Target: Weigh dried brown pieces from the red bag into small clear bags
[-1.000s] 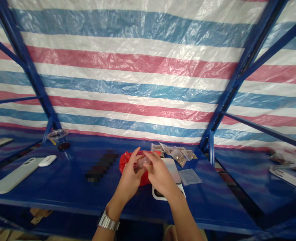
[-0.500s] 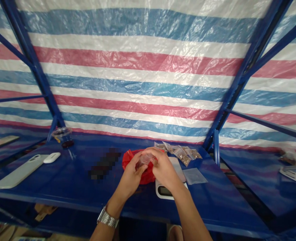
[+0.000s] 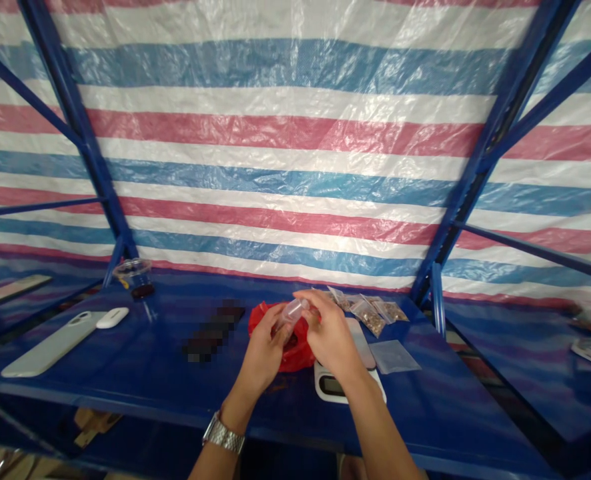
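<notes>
Both my hands meet over a red plastic bag (image 3: 295, 355) on the blue shelf (image 3: 140, 373). My left hand (image 3: 265, 347) and my right hand (image 3: 328, 330) pinch a small clear plastic bag (image 3: 291, 312) between their fingertips, just above the red bag. A silver watch (image 3: 224, 437) is on my left wrist. Under my right hand lies a white digital scale (image 3: 348, 383). Several small clear bags filled with brown bits (image 3: 370, 312) lie behind the scale, and one flat empty clear bag (image 3: 394, 356) lies to its right.
On the shelf's left part lie a white phone (image 3: 50, 343), a small white oval case (image 3: 112, 317) and a clear plastic cup (image 3: 134, 277). A dark blurred object (image 3: 213, 330) sits left of the red bag. Blue steel posts (image 3: 438, 300) and a striped tarp (image 3: 295, 167) stand behind.
My hands have stayed together on the small clear bag, lifting and turning it a little above the red bag. The camera view has shifted slightly.
</notes>
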The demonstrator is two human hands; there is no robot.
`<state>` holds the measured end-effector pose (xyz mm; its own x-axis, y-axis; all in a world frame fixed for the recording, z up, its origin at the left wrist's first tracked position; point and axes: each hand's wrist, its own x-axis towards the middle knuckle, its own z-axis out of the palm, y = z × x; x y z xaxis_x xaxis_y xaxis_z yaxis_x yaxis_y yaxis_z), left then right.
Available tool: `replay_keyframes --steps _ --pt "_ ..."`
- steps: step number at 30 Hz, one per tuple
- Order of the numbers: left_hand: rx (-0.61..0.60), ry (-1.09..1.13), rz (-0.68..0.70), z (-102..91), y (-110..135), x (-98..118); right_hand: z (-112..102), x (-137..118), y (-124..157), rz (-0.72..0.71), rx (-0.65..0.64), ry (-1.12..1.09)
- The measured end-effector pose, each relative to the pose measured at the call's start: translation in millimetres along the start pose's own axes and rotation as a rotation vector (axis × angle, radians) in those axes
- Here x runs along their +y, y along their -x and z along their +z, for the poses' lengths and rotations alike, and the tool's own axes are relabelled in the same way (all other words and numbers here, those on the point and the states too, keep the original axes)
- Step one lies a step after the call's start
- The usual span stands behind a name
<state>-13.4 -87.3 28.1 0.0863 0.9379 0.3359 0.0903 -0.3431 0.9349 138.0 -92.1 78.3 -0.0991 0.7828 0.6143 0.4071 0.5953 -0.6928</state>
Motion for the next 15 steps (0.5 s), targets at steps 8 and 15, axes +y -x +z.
replay_keyframes --steps 8,15 --pt "-0.103 0.008 0.004 -4.6 4 3 8 3 -1 0.026 -0.020 -0.001" --pt "0.331 -0.020 -0.076 -28.4 -1 19 9 26 -5 0.144 0.214 0.048"
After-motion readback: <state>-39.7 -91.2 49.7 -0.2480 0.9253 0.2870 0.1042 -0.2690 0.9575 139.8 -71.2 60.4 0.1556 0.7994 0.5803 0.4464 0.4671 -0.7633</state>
